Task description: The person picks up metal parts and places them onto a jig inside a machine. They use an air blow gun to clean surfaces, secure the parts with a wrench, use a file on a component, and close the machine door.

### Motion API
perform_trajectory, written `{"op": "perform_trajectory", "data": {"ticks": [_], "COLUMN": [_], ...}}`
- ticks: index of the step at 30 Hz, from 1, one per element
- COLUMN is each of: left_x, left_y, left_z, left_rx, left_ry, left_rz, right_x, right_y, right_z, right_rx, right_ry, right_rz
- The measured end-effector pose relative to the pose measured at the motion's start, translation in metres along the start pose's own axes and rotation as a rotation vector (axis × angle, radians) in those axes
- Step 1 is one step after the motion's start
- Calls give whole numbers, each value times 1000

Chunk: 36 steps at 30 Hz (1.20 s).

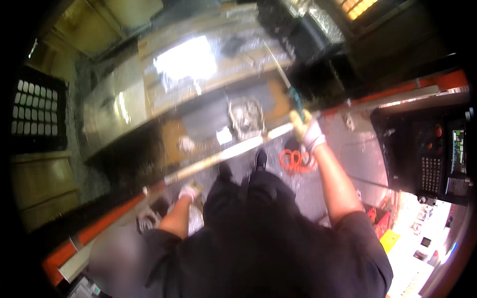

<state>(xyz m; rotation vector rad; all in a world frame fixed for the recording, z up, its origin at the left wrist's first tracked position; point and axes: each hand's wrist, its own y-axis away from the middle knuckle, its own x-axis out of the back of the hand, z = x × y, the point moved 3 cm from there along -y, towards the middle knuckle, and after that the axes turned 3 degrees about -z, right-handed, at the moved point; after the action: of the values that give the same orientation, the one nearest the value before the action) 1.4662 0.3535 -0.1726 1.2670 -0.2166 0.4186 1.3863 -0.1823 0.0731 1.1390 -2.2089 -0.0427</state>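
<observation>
The person stood over a long pale bar (233, 153) that ran slantwise across the view, from low beside the left hand (189, 190) up to the right hand (307, 130). Both hands wore light work gloves. The right hand's fingers were wrapped round the upper end of the bar, near where a thin rod with a teal grip (287, 82) rose away from it. The left hand sat at the bar's lower end, just under it; whether its fingers closed on the bar could not be told through the blur. Beyond the bar lay a grey lumpy metal piece (246, 116) on the machine bed. Below the bar's upper end, an orange coiled hose (296, 160) lay on the floor, beside the person's dark shoes (260, 160). Well right of the bar stood a control panel with keypad (437, 159).
</observation>
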Motion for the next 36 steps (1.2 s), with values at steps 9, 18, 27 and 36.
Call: {"op": "perform_trajectory", "data": {"ticks": [9,18,27,36], "left_x": [-125,-139,-143,-163], "left_y": [-11,92,128,107], "left_z": [-186,-99,-16,-20], "left_rx": [-38,-45,112,66], "left_ry": [24,85,203,251], "left_rz": [-12,95,-82,31], "right_x": [-28,-32,18,74], "right_y": [70,77,120,120], "right_z": [80,98,125,177], "right_rx": [-312,-171,-180,-411], "right_ry": [156,375,413,268], "right_rz": [-509,-653,-714,-654]}}
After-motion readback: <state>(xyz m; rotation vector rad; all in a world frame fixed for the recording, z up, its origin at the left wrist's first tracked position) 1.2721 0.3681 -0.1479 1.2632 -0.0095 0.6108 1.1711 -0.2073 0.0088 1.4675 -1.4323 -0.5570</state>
